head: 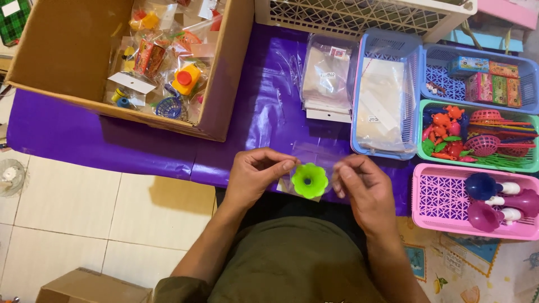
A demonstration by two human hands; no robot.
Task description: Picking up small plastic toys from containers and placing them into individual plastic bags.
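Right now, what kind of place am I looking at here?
Probably a home or small-shop packing spot for toys, set up on the floor: a purple sheet over tiles, a cardboard box of bagged toys, and plastic baskets holding loose toys and clear bags.

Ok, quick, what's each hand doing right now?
Left hand: fingers pinched shut on the clear plastic bag beside the green flower-shaped toy.
Right hand: fingers pinched on the bag's other side.

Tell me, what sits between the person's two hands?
In the head view, a bright green flower-shaped plastic cup sits between the left hand and the right hand, inside a clear plastic bag both hands pinch.
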